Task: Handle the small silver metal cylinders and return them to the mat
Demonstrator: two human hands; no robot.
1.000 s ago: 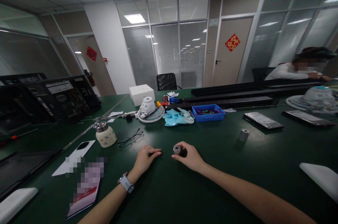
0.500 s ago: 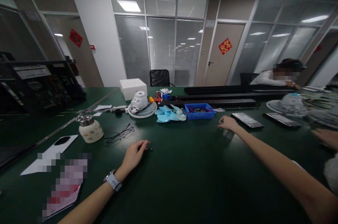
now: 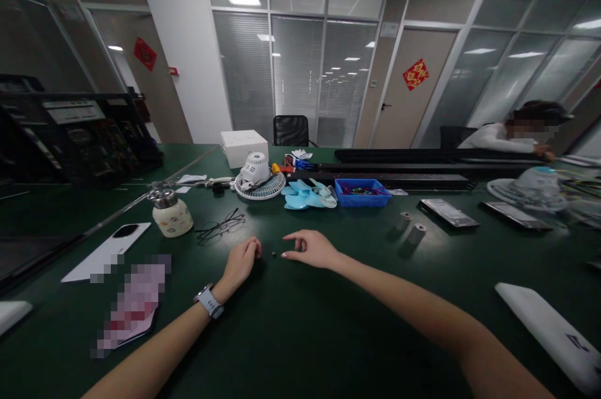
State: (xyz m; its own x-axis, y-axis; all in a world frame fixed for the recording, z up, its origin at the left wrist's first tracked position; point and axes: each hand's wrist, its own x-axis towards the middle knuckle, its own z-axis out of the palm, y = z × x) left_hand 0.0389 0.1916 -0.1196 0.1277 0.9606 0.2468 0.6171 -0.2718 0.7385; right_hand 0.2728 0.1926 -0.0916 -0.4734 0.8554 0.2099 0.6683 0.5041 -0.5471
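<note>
A tiny black round part (image 3: 273,253), lying loose.
It rests flat just left of the frame's centre, a dark speck on the surface, too small to show any detail.

Two grey cylinders (image 3: 402,221) (image 3: 416,234), one tiny dark part (image 3: 273,254), one blue tray (image 3: 362,200).

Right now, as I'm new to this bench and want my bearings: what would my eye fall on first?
The two hands at mid-table: the left hand, curled, and the right hand, fingers extended, flank a tiny dark part lying between them. Behind, pale blue fan blades and a blue tray stand out on the dark green table. Two grey cylinders lie to the right of the hands.
</note>
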